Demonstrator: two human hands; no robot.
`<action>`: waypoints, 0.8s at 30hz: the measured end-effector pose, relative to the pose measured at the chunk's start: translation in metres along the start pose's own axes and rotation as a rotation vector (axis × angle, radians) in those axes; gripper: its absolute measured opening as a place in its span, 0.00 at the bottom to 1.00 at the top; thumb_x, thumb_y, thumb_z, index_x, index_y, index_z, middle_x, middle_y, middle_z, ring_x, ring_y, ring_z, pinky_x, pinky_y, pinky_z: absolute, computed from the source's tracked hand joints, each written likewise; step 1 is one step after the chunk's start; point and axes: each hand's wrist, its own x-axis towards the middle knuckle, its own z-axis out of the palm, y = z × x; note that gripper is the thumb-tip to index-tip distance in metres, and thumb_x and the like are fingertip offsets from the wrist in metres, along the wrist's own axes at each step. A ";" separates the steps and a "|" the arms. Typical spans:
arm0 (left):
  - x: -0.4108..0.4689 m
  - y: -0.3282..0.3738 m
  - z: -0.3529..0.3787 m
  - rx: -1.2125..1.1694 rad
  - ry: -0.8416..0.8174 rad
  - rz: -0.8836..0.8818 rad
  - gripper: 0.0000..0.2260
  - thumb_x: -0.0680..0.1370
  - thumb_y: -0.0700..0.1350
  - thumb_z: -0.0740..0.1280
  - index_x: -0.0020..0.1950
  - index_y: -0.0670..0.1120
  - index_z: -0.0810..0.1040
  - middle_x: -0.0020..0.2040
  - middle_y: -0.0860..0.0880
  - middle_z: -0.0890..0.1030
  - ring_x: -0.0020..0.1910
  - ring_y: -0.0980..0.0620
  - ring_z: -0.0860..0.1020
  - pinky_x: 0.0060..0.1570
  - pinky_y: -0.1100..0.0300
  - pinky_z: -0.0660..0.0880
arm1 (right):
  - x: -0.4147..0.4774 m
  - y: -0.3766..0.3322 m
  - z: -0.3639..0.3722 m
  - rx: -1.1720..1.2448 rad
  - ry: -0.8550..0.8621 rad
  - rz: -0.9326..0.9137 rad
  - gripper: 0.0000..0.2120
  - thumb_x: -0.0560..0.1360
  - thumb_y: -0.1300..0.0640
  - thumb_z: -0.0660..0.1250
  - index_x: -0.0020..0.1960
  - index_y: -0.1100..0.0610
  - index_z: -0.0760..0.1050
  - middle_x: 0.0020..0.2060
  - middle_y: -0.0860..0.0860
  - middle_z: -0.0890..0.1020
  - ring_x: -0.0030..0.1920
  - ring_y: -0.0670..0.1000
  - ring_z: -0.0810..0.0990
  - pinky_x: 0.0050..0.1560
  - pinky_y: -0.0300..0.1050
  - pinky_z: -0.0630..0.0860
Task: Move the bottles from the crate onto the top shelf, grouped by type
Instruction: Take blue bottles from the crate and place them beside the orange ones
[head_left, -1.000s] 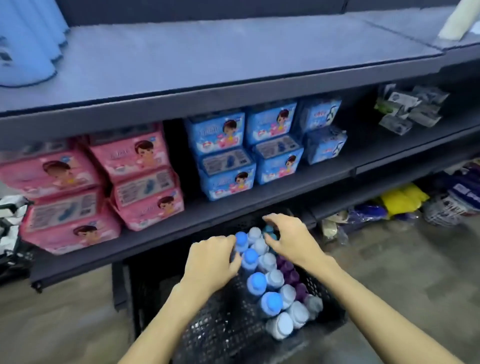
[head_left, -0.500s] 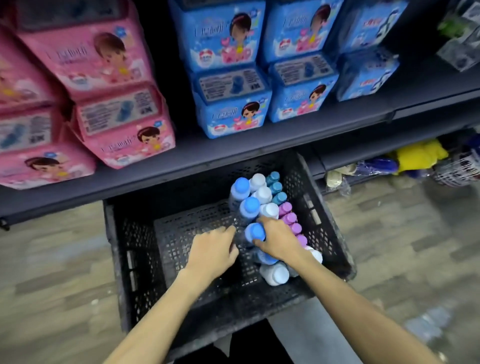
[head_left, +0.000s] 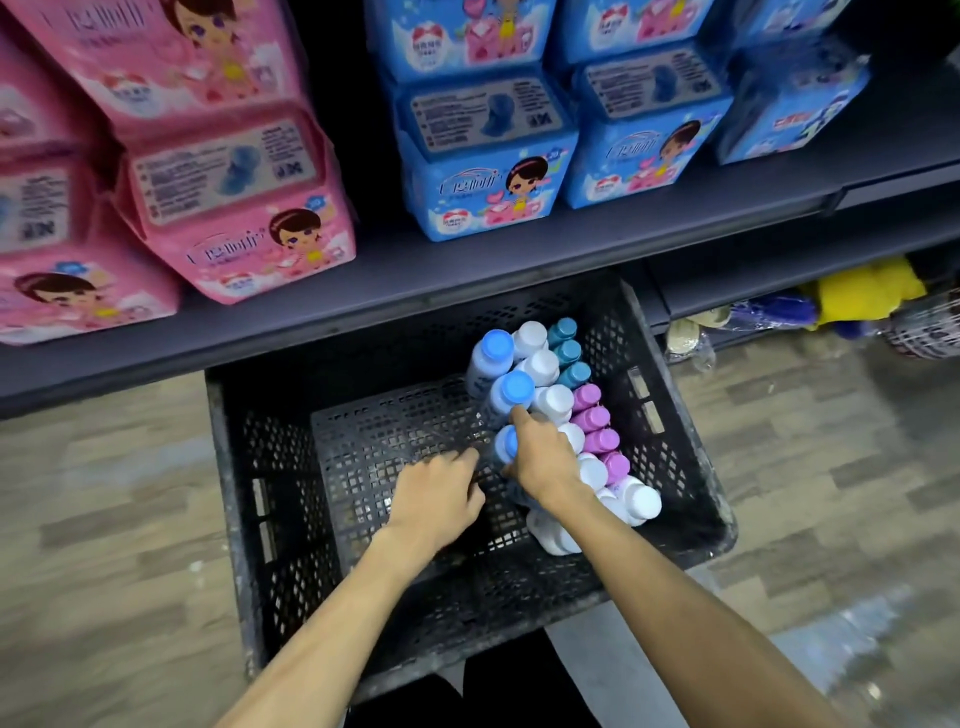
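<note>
A black lattice crate (head_left: 228, 467) stands on the floor below a dark shelf. Bottles stand in rows along its right side: blue-capped bottles (head_left: 496, 345), white-capped bottles (head_left: 530, 335), teal-capped bottles (head_left: 563, 328) and purple-capped bottles (head_left: 600, 441). My right hand (head_left: 545, 462) grips the nearest blue-capped bottle (head_left: 505, 441) around its top, index finger stretched forward. My left hand (head_left: 441, 493) is low in the crate just left of that bottle, fingers loosely curled, with nothing seen in it. The top shelf is out of view.
Directly above the crate, the dark shelf (head_left: 519, 280) overhangs its far side and carries pink packs (head_left: 234, 208) on the left and blue packs (head_left: 488, 171) on the right. Yellow and blue bagged goods (head_left: 872, 291) lie on the floor at the right.
The view has tilted down, so the top shelf is gone from sight. Both hands dropped deeper into the crate, and my right hand moved nearer and closed on a blue-capped bottle.
</note>
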 end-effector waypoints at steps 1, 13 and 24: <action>0.000 -0.001 0.001 -0.002 0.001 0.001 0.09 0.78 0.52 0.59 0.54 0.49 0.70 0.49 0.49 0.79 0.47 0.44 0.80 0.36 0.55 0.66 | -0.001 0.001 0.001 0.009 0.008 0.002 0.27 0.71 0.59 0.74 0.64 0.56 0.65 0.55 0.58 0.77 0.53 0.64 0.80 0.47 0.54 0.76; 0.004 -0.011 -0.027 -0.031 0.052 0.011 0.08 0.77 0.51 0.60 0.53 0.49 0.69 0.48 0.50 0.79 0.47 0.44 0.79 0.40 0.53 0.73 | -0.016 0.007 -0.052 0.278 0.109 -0.005 0.25 0.64 0.51 0.77 0.55 0.55 0.70 0.44 0.51 0.79 0.43 0.55 0.79 0.39 0.46 0.74; 0.002 -0.017 -0.113 -0.026 0.294 0.059 0.11 0.76 0.54 0.61 0.55 0.51 0.69 0.46 0.52 0.80 0.45 0.44 0.80 0.35 0.54 0.69 | -0.061 -0.034 -0.174 0.347 0.302 -0.267 0.22 0.61 0.48 0.79 0.51 0.50 0.76 0.43 0.46 0.82 0.44 0.50 0.78 0.44 0.45 0.75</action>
